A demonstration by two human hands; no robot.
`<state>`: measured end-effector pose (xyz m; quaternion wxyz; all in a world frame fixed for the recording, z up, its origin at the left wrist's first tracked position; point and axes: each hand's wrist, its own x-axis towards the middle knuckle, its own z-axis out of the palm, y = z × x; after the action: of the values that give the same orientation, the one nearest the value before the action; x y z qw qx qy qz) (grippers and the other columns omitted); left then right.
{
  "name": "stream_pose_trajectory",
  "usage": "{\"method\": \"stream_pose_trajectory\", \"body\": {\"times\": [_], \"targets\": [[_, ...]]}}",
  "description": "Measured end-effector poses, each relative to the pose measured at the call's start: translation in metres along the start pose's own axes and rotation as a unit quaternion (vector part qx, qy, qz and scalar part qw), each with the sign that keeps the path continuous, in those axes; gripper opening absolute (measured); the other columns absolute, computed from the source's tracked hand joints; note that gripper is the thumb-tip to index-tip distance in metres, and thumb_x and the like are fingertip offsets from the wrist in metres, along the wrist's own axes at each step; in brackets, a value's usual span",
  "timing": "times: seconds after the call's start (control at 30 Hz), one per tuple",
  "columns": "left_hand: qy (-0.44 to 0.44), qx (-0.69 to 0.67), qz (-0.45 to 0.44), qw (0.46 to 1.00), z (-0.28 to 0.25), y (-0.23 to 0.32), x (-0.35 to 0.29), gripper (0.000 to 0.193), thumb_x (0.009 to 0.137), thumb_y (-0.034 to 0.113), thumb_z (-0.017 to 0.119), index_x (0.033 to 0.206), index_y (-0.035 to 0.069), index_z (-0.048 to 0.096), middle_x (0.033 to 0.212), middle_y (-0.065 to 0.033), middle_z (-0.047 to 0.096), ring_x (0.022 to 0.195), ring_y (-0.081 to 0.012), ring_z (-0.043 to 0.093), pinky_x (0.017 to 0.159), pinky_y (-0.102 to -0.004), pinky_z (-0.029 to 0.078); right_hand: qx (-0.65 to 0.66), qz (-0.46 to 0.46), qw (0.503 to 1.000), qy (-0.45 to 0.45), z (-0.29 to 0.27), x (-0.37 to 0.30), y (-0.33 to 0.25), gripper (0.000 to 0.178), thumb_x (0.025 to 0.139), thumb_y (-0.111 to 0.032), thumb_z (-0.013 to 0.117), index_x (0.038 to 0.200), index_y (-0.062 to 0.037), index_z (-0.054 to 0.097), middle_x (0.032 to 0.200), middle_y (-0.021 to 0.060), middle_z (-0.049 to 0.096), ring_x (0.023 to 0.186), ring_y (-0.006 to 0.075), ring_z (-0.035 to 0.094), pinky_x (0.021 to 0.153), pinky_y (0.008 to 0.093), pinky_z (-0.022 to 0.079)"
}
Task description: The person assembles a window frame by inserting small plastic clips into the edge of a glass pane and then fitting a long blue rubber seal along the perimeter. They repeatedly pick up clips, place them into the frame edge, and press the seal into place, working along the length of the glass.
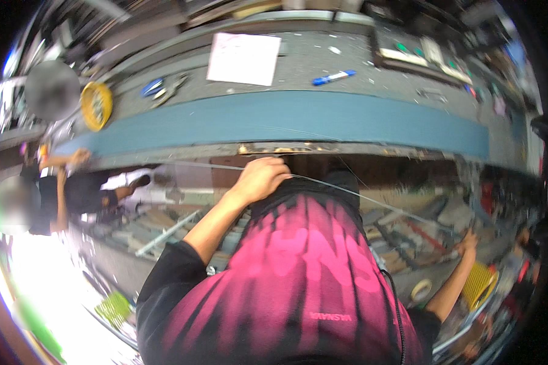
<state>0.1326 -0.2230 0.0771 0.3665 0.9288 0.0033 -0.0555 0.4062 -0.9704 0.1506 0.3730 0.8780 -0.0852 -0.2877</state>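
Observation:
A thin pale strip or cord (371,199) runs slantwise in front of the bench edge. My left hand (263,179), fingers curled together, grips it close to the edge. Off to the right and lower, my right hand (467,242) is stretched out with its fingers closed at the strip's right end, small and blurred. Leftward from my left hand the strip continues along the edge and fades out. A long flat blue-grey strip of material (274,114) lies along the bench just beyond my left hand.
On the grey bench lie a white paper sheet (243,59), a blue marker (333,78), scissors (169,90) and a yellow tape roll (96,106). A person (73,194) stands at the left, a hand near the bench. Scraps (408,234) fill the space below; a yellow basket (480,285) is at right.

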Motion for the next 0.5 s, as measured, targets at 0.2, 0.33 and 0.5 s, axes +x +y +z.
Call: {"method": "stream_pose_trajectory", "body": {"times": [0.2, 0.33, 0.5], "targets": [[0.088, 0.056, 0.011, 0.995, 0.037, 0.022, 0.02, 0.018, 0.099, 0.022, 0.078, 0.098, 0.004, 0.077, 0.096, -0.0127, 0.071, 0.1, -0.0376, 0.07, 0.089, -0.05, 0.058, 0.536, -0.572, 0.615, 0.08, -0.193, -0.112, -0.282, 0.032, 0.109, -0.016, 0.071, 0.137, 0.0, 0.075, 0.135, 0.0194, 0.079, 0.133, 0.0347, 0.073, 0.113, 0.0433, 0.056], [0.106, 0.037, 0.005, 0.994, 0.058, 0.031, 0.024, 0.02, 0.103, 0.019, 0.073, 0.113, 0.003, 0.079, 0.113, -0.0164, 0.078, 0.117, -0.0427, 0.071, 0.099, -0.0526, 0.058, 0.421, -0.791, 0.434, 0.089, -0.281, -0.247, -0.456, 0.032, 0.106, -0.026, 0.072, 0.123, 0.0001, 0.078, 0.122, 0.022, 0.078, 0.118, 0.0433, 0.074, 0.104, 0.0503, 0.057], [0.065, -0.016, -0.087, 0.994, 0.073, 0.032, 0.026, 0.035, 0.111, 0.021, 0.062, 0.14, 0.003, 0.069, 0.142, -0.02, 0.072, 0.141, -0.0356, 0.063, 0.119, -0.0478, 0.047, 0.201, -0.833, 0.51, 0.072, -0.319, -0.387, -0.596, 0.048, 0.106, -0.028, 0.073, 0.142, 0.0034, 0.069, 0.133, 0.0298, 0.076, 0.129, 0.0455, 0.072, 0.112, 0.054, 0.056]]}}
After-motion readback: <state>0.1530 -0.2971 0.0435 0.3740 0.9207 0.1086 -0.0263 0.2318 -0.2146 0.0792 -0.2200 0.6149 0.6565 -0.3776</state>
